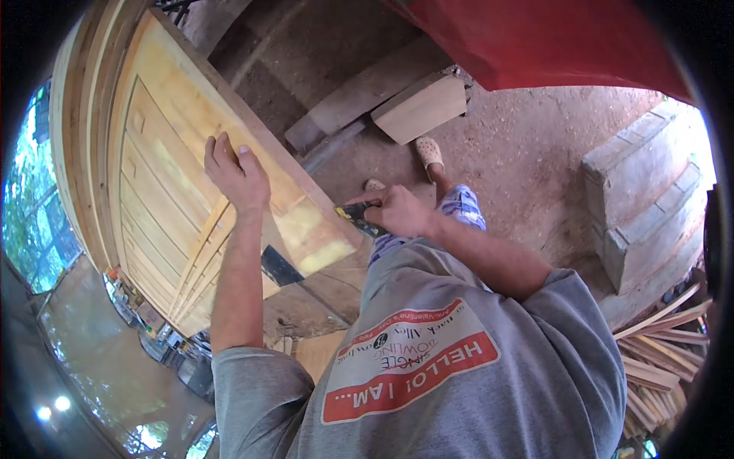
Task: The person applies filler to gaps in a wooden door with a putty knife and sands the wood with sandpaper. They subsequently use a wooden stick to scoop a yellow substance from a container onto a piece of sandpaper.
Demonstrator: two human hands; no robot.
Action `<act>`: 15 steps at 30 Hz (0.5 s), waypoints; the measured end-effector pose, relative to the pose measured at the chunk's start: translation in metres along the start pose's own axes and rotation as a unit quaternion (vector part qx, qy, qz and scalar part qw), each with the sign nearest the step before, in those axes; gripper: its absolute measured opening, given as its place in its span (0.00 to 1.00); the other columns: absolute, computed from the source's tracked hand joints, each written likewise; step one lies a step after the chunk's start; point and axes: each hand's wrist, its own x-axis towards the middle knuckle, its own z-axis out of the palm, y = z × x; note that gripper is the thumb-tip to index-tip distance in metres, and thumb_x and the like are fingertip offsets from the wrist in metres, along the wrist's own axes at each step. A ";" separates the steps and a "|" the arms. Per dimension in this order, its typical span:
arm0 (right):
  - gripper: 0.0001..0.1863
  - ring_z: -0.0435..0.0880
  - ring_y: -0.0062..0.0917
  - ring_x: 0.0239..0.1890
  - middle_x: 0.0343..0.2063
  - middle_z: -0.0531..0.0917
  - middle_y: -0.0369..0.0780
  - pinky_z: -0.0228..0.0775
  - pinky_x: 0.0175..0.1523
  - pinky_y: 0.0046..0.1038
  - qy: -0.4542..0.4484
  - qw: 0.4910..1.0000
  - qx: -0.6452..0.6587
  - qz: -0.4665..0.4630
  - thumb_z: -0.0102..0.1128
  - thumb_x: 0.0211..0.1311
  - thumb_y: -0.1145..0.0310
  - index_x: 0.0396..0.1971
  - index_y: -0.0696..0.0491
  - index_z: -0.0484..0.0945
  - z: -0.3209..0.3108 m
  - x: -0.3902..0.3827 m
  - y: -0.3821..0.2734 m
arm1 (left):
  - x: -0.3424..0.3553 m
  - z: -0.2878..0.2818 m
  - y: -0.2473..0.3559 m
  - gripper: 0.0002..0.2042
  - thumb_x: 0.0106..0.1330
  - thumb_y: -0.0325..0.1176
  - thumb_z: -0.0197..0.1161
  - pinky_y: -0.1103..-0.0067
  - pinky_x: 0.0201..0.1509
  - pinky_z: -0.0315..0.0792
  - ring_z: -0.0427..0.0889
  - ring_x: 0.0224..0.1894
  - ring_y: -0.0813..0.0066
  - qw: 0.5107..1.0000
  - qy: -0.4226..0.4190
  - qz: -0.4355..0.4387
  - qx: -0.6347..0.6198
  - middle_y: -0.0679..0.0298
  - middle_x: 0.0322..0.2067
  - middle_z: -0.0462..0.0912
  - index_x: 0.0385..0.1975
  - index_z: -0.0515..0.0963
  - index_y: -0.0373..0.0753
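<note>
**Wooden panel lay left of the tool, nearer our left hand**

In the head view, we saw the wooden panel (294,203) fill the left of the frame. Its nearest long edge slanted from the upper left down toward the centre, ending at a corner just left of our right hand (401,210). That hand had its fingers wrapped around a black-and-yellow tool (358,217), whose tip pointed left toward this corner; we could not tell whether it touched the wood.

Our left hand (238,177) was the nearer one, over the panel's middle in the picture. Its fingers were loosely bent, the thumb stood apart, and we saw nothing pinched between them. Whether the palm rested on the surface or hung above it, we could not tell. Just below that hand, thin wooden strips (202,252) lay across the panel, slanting toward the lower left.
</note>
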 end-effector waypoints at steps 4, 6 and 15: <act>0.26 0.85 0.43 0.41 0.42 0.85 0.51 0.78 0.51 0.37 0.103 0.953 -0.143 -0.246 0.57 0.50 0.74 0.53 0.61 0.81 0.031 -0.002 0.015 | -0.001 0.001 0.001 0.23 0.70 0.35 0.53 0.59 0.72 0.56 0.60 0.68 0.45 1.000 0.013 -0.006 -0.024 0.40 0.66 0.64 0.60 0.70 0.28; 0.27 0.83 0.44 0.45 0.44 0.84 0.51 0.77 0.54 0.39 0.098 0.953 -0.157 -0.240 0.57 0.49 0.75 0.53 0.62 0.80 0.038 -0.006 0.013 | 0.001 0.002 0.001 0.23 0.69 0.37 0.53 0.56 0.71 0.56 0.61 0.67 0.42 1.000 0.021 0.008 -0.019 0.38 0.65 0.65 0.60 0.70 0.29; 0.29 0.79 0.45 0.53 0.49 0.82 0.50 0.73 0.60 0.39 0.079 0.949 -0.130 -0.275 0.56 0.46 0.80 0.55 0.59 0.79 0.039 -0.016 0.017 | 0.001 0.002 0.005 0.24 0.69 0.37 0.52 0.55 0.71 0.55 0.60 0.68 0.41 1.000 0.011 0.011 0.016 0.39 0.65 0.63 0.60 0.68 0.29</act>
